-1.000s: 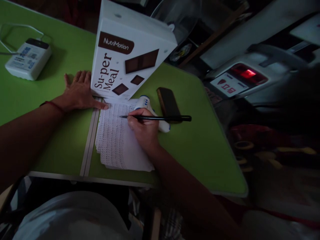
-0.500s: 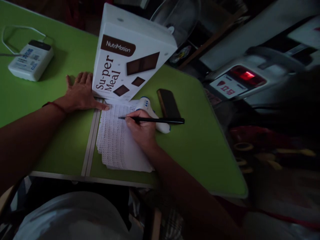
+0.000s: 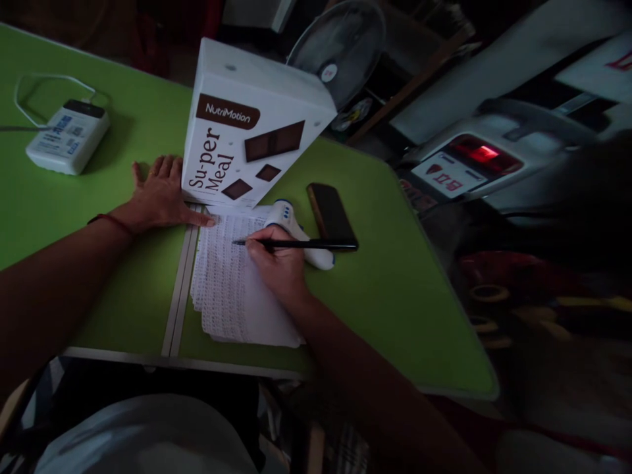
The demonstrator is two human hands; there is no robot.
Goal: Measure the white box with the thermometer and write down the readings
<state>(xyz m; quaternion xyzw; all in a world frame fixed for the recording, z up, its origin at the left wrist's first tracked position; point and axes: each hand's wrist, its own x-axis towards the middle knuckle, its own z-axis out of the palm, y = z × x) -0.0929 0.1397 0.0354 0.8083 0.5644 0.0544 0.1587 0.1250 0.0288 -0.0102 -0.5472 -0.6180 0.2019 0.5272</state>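
Observation:
My right hand (image 3: pixel 280 262) grips a black pen (image 3: pixel 316 244), its tip on or just over the top sheet of a stack of paper (image 3: pixel 227 289). Columns of small handwriting cover the left part of the sheet; the right part under my hand is blank. My left hand (image 3: pixel 160 197) lies flat with fingers spread on the green table, its thumb on the paper's upper left corner. Right behind the paper stands a white NutriMotion box (image 3: pixel 251 131), close to my left fingers. A white and blue handheld device (image 3: pixel 296 230) lies partly hidden behind my right hand.
A dark phone (image 3: pixel 332 212) lies right of the handheld device on the green table (image 3: pixel 395 296). At the left sits a white box-shaped device (image 3: pixel 69 138) with a cable. Beyond the table are a fan (image 3: pixel 340 52) and a machine with a red-lit display (image 3: pixel 484 155).
The whole view has shifted slightly, so the table and things on it sit a little lower. Both hands keep nearly the same places, the pen still in my right hand.

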